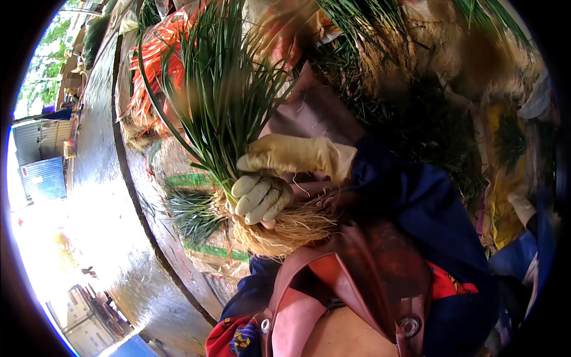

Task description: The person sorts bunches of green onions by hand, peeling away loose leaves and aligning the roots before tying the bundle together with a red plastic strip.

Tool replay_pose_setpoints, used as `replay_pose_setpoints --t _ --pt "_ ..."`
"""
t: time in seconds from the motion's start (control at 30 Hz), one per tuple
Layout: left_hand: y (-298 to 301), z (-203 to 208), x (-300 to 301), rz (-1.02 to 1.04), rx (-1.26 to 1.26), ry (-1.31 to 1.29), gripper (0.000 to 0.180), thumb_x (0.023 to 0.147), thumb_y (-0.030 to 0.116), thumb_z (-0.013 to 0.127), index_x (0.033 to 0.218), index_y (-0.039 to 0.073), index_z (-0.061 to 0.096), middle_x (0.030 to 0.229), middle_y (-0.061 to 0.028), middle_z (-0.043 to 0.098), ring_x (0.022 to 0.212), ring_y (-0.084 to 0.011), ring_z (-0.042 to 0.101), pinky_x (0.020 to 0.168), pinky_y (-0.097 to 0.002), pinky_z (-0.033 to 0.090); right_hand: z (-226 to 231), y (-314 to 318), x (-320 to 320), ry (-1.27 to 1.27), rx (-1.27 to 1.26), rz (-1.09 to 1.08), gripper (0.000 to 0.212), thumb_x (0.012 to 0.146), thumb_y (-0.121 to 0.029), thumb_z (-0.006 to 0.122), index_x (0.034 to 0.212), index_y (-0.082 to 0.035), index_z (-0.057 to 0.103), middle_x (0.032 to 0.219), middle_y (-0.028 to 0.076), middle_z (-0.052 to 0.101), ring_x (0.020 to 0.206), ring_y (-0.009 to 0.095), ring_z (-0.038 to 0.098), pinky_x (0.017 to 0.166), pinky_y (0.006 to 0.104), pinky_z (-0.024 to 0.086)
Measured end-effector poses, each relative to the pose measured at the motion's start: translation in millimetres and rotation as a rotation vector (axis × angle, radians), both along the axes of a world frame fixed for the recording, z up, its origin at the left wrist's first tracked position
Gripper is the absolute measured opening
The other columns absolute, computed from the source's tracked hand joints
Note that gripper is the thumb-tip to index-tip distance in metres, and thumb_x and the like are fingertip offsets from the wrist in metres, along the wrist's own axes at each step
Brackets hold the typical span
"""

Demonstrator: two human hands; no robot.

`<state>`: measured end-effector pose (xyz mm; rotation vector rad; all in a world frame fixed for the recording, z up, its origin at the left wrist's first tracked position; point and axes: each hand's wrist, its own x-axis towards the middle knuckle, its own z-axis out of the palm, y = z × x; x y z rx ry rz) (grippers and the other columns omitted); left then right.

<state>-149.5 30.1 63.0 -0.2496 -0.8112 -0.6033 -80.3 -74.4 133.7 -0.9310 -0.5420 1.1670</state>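
A thick bunch of green onions stands tilted in front of me, its long leaves fanning up and its tangle of pale roots toward my lap. Curled round the lower stalks is my left hand in a whitish glove; its wrist is hidden behind the roots. My right hand, in a stained cream glove with a navy sleeve behind it, reaches in from the right and closes on the stalks just above the left. Some of its fingers are hidden by the stalks and the left hand.
Orange-red plastic strips hang at upper left. Another bunch with dark leaves lies beside the roots on sacking. More rooted bunches lie at the far right. A co-worker's arm shows at the right edge. Bright pavement runs along the left.
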Motion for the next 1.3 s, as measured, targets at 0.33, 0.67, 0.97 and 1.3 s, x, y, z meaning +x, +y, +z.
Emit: replay_pose_setpoints --t 0.33,0.67,0.97,1.3 --pt "-8.8 -4.9 -1.0 0.008 -0.047 -0.028 0.057 0.078 0.024 0.067 0.128 0.009 0.045 0.099 0.0027 0.061 0.079 -0.0128 0.063 0.088 -0.0313 0.045 14.1 -57.6 62.3 0.121 0.209 -0.581 0.029 0.091 -0.038 0.054 0.076 -0.013 0.057 0.054 -0.006 0.044 0.041 0.003 0.035 0.037 0.0166 0.027" --pt "-9.8 11.8 -10.1 0.047 -0.055 -0.050 0.054 0.072 0.025 0.070 0.119 0.009 0.047 0.100 -0.0005 0.062 0.082 -0.0139 0.064 0.087 -0.0330 0.045 -1.2 -64.1 89.0 -0.668 -0.406 -1.044 0.043 0.092 -0.046 0.042 0.088 -0.007 0.060 0.083 0.009 0.063 0.064 0.020 0.054 0.057 0.0392 0.045" --pt "-11.1 -11.0 -12.0 0.046 -0.023 0.042 0.059 0.071 0.025 0.065 0.123 0.004 0.046 0.087 -0.0003 0.062 0.067 -0.0141 0.063 0.080 -0.0332 0.048 24.5 -187.5 109.4 -0.207 -0.163 -1.679 0.052 0.078 -0.063 0.058 0.086 -0.012 0.067 0.061 -0.005 0.057 0.047 0.000 0.045 0.034 0.0206 0.031" --pt "-17.1 -3.4 -16.4 0.070 0.110 0.139 0.046 0.075 0.026 0.065 0.115 0.010 0.049 0.085 0.0039 0.061 0.066 -0.0111 0.062 0.076 -0.0295 0.049 51.4 -99.8 42.9 -0.269 -0.057 -0.713 0.018 0.091 -0.018 0.057 0.098 -0.002 0.063 0.094 0.006 0.068 0.068 0.001 0.058 0.051 0.0084 0.041"
